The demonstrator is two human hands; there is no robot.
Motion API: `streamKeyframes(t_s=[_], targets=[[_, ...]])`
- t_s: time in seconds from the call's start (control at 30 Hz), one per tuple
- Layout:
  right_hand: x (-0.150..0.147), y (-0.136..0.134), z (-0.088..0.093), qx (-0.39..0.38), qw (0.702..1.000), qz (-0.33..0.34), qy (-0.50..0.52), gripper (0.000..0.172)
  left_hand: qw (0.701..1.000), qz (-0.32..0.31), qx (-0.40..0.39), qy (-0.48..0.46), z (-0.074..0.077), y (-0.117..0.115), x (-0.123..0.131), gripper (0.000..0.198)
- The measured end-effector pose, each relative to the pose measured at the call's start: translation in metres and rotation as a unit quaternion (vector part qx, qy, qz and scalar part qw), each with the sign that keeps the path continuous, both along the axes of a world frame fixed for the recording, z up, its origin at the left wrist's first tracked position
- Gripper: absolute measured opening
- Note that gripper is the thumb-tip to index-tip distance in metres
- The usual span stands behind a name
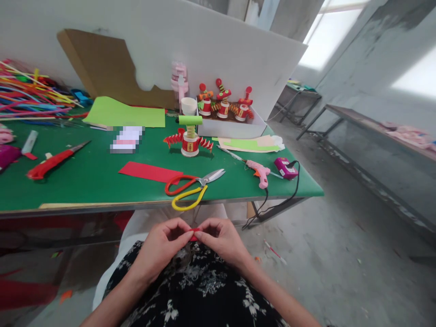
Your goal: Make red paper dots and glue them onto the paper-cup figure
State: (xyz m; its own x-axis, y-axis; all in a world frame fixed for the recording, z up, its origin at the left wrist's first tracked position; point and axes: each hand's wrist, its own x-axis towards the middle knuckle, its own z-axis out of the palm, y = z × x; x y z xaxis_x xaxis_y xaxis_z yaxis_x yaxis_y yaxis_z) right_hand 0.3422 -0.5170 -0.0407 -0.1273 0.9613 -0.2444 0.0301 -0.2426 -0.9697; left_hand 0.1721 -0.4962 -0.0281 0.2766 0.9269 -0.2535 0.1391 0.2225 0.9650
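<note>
Over my lap, below the table's front edge, my left hand (162,247) and my right hand (218,240) meet fingertip to fingertip. Both pinch a small red piece (194,234), paper by its look, held between them. Most of it is hidden by my fingers. On the green table (85,177) just above lie scissors (192,186) with one red and one yellow handle, and a red paper strip (150,172). A paper-cup figure (190,141) with red folded arms and a green roll on top stands behind them.
A pink glue gun (259,172) with its black cord lies at the table's right end beside a magenta box (285,167). A white box (231,122) holds three finished figures. Red utility knife (54,160), green paper sheet (126,113) and coloured pipe cleaners (30,95) lie left.
</note>
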Motion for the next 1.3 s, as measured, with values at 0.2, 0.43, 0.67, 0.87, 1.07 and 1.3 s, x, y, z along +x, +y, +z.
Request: streamKeyframes(t_s=[0.2,0.43,0.67,0.87,1.07,1.3], targets=[[-0.004,0.001,-0.002,-0.025,0.999,-0.006,0.039,0.035,0.997,0.075,0.016,0.008,-0.011,-0.003,0.005,0.028],[-0.011,0.005,-0.005,-0.034,0.996,-0.027,0.079,0.035,0.990,0.140,0.010,-0.022,-0.009,-0.004,0.013,0.030],[-0.015,0.006,-0.008,-0.025,0.996,-0.015,0.081,0.036,0.986,0.147,-0.006,-0.076,-0.011,-0.002,0.015,0.032],[-0.015,0.007,-0.009,-0.028,0.996,0.000,0.089,0.039,0.977,0.146,-0.073,-0.136,-0.013,-0.002,0.013,0.031],[-0.017,0.008,-0.014,-0.035,0.992,0.001,0.124,0.044,0.973,0.171,-0.069,-0.140,-0.017,-0.001,0.014,0.029],[-0.019,0.008,-0.015,-0.068,0.984,-0.017,0.163,0.046,0.973,0.155,-0.066,-0.154,-0.016,-0.002,0.016,0.028]])
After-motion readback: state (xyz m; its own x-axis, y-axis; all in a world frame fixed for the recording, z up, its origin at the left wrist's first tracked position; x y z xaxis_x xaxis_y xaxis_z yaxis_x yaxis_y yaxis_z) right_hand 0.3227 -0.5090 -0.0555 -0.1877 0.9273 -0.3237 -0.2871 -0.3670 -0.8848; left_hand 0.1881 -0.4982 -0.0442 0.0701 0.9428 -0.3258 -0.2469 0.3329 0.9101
